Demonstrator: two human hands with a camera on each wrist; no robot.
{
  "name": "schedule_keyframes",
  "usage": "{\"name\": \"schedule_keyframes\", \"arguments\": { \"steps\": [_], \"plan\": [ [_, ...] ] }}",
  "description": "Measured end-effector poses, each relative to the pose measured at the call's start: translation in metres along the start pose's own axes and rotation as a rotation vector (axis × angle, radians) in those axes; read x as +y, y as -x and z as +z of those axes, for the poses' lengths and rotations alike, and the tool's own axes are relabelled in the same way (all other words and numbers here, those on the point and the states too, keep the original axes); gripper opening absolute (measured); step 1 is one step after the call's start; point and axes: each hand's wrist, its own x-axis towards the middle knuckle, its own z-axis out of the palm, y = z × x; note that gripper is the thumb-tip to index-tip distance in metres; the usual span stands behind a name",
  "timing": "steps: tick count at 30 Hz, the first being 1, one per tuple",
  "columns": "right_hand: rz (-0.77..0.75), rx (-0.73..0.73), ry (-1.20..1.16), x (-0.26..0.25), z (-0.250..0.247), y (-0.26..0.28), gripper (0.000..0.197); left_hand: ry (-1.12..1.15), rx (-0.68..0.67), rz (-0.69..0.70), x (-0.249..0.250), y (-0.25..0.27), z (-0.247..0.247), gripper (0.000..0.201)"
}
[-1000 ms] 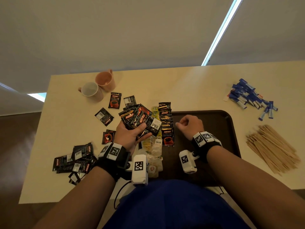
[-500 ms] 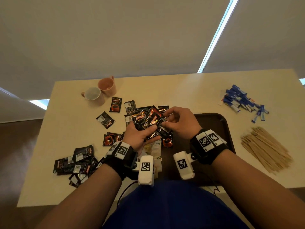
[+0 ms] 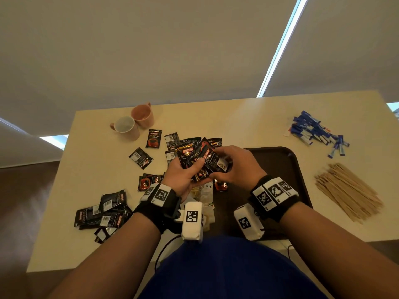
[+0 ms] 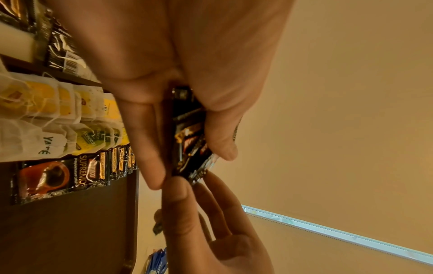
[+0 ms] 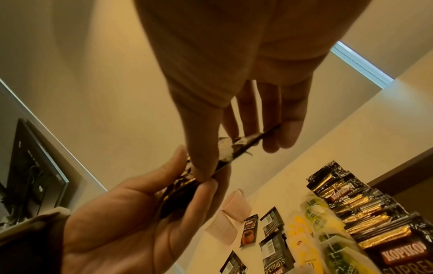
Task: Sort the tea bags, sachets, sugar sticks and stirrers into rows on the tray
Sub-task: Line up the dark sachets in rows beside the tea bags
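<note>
Several "KOPIKO SUPREMO" sachets (image 3: 201, 157), seemingly.

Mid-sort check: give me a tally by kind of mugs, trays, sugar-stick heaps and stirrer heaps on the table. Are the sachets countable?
Mugs: 2
Tray: 1
Sugar-stick heap: 1
Stirrer heap: 1
Total: 5
Coffee sachets: overlap too much to count.

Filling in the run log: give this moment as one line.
left hand: holds coffee sachet stack | right hand: pinches top sachet | tray: tea bags, sachets in rows | sugar sticks, stirrers: on table
</note>
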Motion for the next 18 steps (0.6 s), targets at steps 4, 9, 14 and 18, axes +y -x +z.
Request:
{"name": "schedule_keyframes", "arguments": {
  "steps": [4,9,14,18],
  "plan": [
    [-0.002,-0.029,-0.017,-0.001,0.0,0.002,0.041,0.022,-0.017,0.005,-0.001,0.003,-0.002,0.034],
    [0.215,0.08,-0.236,0.025,0.005,-0.003,0.02,0.016,0.07,-0.006,-0.005,0.002,-0.004,0.039],
    [0.448,0.085,-0.466,0.053,0.01,-0.003,0.011,0.008,0.125,-0.01,-0.008,0.001,-0.009,0.04],
    [0.61,0.106,-0.612,0.068,0.021,0.0,0.024,0.004,0.143,-0.023,-0.01,0.0,-0.012,0.042]
  ]
}}
